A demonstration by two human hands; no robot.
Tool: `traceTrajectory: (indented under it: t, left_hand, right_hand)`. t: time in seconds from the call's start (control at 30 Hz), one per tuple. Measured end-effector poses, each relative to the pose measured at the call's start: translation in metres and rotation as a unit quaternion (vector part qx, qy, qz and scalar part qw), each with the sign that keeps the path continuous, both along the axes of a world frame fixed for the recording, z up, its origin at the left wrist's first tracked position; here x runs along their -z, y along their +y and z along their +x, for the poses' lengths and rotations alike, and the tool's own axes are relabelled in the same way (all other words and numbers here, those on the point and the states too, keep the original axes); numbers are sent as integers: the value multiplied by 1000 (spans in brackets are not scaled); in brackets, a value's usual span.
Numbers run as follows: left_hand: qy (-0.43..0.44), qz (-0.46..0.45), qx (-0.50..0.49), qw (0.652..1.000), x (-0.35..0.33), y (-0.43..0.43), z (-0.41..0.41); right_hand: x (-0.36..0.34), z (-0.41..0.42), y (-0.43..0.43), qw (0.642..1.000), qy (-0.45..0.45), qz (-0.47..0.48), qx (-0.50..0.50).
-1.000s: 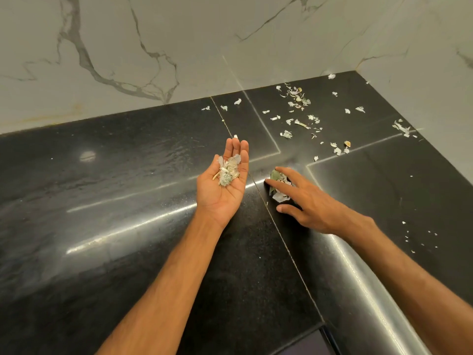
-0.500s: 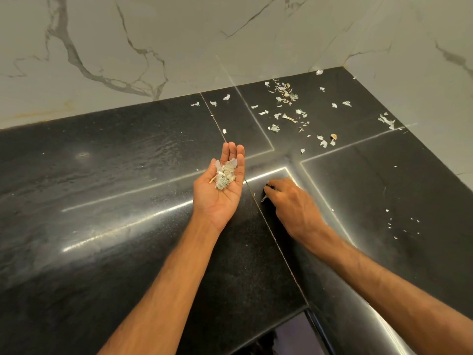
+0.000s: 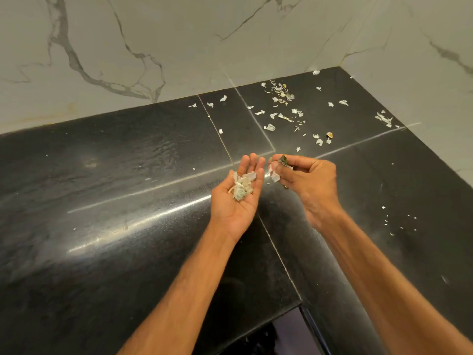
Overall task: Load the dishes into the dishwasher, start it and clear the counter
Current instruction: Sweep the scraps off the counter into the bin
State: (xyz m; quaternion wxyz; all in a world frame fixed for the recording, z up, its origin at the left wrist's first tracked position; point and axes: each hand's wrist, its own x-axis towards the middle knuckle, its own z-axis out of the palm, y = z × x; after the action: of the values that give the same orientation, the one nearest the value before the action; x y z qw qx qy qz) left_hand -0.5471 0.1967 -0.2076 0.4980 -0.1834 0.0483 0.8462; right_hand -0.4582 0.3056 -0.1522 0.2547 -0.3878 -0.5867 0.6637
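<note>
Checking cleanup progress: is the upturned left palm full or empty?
Partly full: the left hand lies palm up, fingers straight, with a small pile of pale scraps on it.

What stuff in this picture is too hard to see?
- Head view: the scraps on the counter are too small to tell what they are.
- Head view: the right hand curls over its bits, so its fingers hide how many it pinches.
- Head view: the gap below the counter is dark and cut off by the bottom edge.
</note>
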Motion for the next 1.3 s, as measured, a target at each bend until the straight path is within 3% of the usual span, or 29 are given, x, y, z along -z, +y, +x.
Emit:
traceTrajectory:
  t: [0.07,0.37,0.73,0.97,1.1,1.3]
  left_hand:
    - [8,-3,13,1000,-3,9,11]
    - [26,3,27,999,-6,28,31]
    - [11,15,0,1000,-9,43,32]
    - [-3,25,3,1000,-7,43,28]
    - [-33,50,-3,998,-7,42,27]
    - [-72,49,-25,996,-4,39,17]
  right_hand:
    - [-1,0,-10,1000,19,6,-3]
    - [17,10,-31,979,-23,199,48]
    - [22,8,-59,983,23,174,61]
    - [15,10,-52,943,5,299,148]
    - [12,11,-43,936,-5,312,166]
    - [33,30,-6,947,-6,226,228]
